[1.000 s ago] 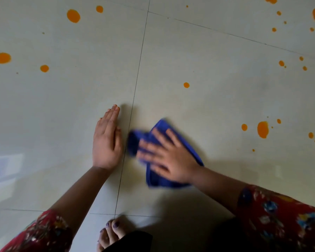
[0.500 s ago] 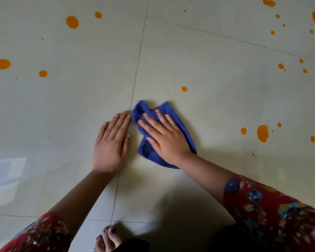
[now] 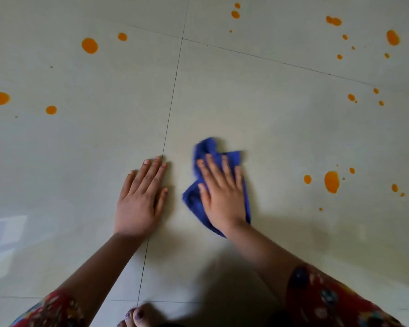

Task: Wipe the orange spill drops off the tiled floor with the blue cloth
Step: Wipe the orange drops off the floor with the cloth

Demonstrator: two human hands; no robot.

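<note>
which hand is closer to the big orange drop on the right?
Right. The right hand, flat on the cloth, lies left of the drop; the left hand is farther left, beyond the cloth.

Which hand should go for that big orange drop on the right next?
Right. The right hand already presses the blue cloth, and the big drop lies on its side. The left hand is bare, flat on the floor.

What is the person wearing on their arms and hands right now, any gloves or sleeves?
No gloves: the left hand and right hand are bare, with no rings or bands visible. Both forearms are uncovered. Red floral-print sleeves with blue and yellow motifs start near the elbows, at the bottom corners of the view.
</note>
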